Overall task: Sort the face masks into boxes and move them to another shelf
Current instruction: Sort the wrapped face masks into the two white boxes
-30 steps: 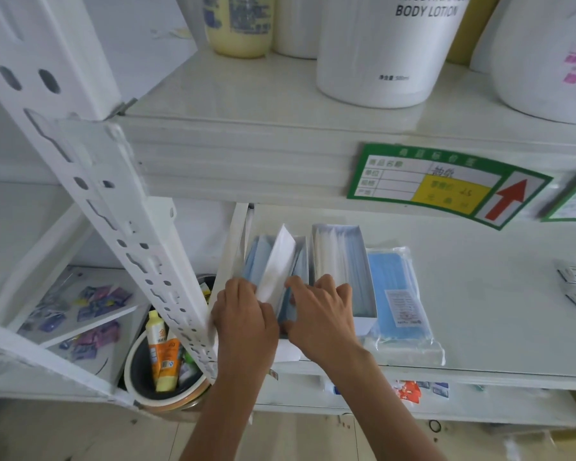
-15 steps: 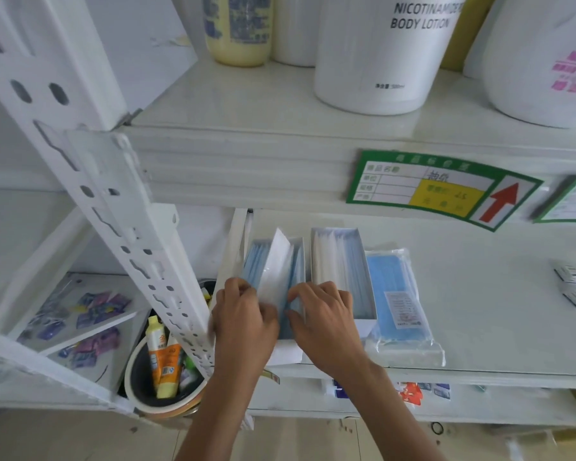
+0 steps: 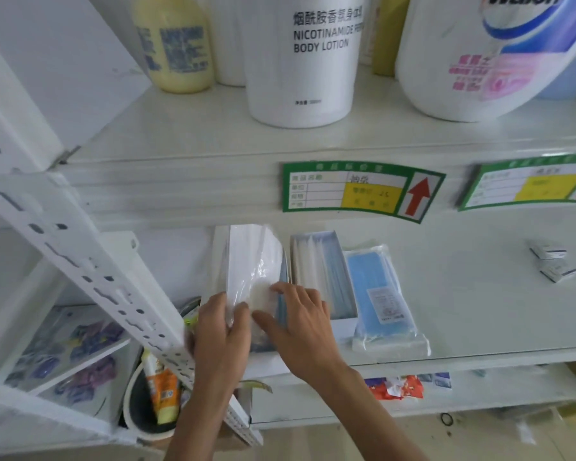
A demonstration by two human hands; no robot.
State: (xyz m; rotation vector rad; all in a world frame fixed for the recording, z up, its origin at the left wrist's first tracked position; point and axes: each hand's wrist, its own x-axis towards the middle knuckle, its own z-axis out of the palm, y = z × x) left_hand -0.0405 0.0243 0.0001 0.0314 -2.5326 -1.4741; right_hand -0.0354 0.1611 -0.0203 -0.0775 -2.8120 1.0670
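Two white mask boxes stand side by side on the middle shelf (image 3: 479, 294). The left box (image 3: 223, 261) has a clear plastic pack of masks (image 3: 256, 264) lying over its opening. My left hand (image 3: 222, 331) grips the pack's near end. My right hand (image 3: 301, 324) presses on the pack and on the blue masks beside it. The right box (image 3: 323, 277) is open and filled with white and blue masks. A sealed bag of blue masks (image 3: 379, 294) lies flat to the right of it.
A perforated white upright (image 3: 90, 261) crosses diagonally at the left. Large bottles of body lotion (image 3: 303, 61) and detergent (image 3: 479, 54) stand on the upper shelf. Small boxes (image 3: 551, 262) lie at the far right. A bucket with tubes (image 3: 153, 400) sits below left.
The pack that stood on edge in the left box now lies flatter over the box. Both hands have shifted onto its near end. The view has moved closer.
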